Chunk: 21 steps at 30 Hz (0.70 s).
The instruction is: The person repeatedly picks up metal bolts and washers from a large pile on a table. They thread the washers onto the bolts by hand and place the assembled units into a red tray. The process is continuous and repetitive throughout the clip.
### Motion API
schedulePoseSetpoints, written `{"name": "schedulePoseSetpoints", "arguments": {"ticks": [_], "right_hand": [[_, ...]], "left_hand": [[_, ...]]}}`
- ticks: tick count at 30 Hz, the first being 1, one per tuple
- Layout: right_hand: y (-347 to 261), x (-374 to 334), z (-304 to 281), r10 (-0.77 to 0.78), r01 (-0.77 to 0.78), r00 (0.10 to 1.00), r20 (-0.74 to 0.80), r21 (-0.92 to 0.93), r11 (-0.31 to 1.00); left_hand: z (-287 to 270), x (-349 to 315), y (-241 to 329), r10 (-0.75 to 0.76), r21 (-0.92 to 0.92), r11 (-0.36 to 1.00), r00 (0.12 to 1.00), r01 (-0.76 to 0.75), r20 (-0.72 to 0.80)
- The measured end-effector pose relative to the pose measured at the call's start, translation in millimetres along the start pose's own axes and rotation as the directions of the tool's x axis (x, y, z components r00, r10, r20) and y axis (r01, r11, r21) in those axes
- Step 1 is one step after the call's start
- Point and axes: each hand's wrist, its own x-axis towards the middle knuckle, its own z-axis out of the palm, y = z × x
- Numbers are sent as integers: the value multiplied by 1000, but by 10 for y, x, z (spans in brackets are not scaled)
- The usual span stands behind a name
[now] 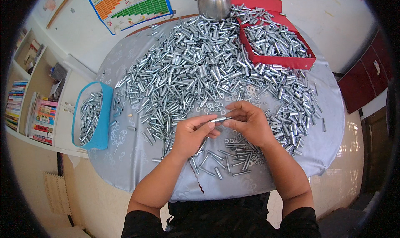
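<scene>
Between my two hands, above the near middle of the table, is a silvery sleeve anchor [219, 119], lying roughly level. My left hand [188, 134] pinches its left end between thumb and fingers. Closed on the right end are the thumb and fingertips of my right hand [252, 123], which hide that tip. Beneath my hands lie loose bolts [237, 158], and small washers [250, 90] are scattered just beyond them. A large heap of metal sleeves and anchors [183, 67] spreads across the far side.
A red box [283, 64] full of anchors stands at the far right, beside a steel pot [213, 4]. On the left, a blue fabric bin [106, 119] holds more anchors. The table's grey cloth [125, 163] shows along the near edge. Bookshelves [41, 113] stand left of the table.
</scene>
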Motion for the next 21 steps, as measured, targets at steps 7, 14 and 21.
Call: {"name": "schedulePoseSetpoints", "arguments": {"ticks": [7,14,21], "right_hand": [[-31,80,-681,-479,59,850,-218,-865,499],[127,118,-785,-374,-23,909,-184,-918,396],[31,106,-706,-334,27,926,-177,-850,526]], "left_hand": [[-3,15,16,12,-26,1000,999,-14,-42],[-8,15,7,16,-27,999,999,-17,-35],[-15,15,-9,26,-38,999,999,-28,-36]]}}
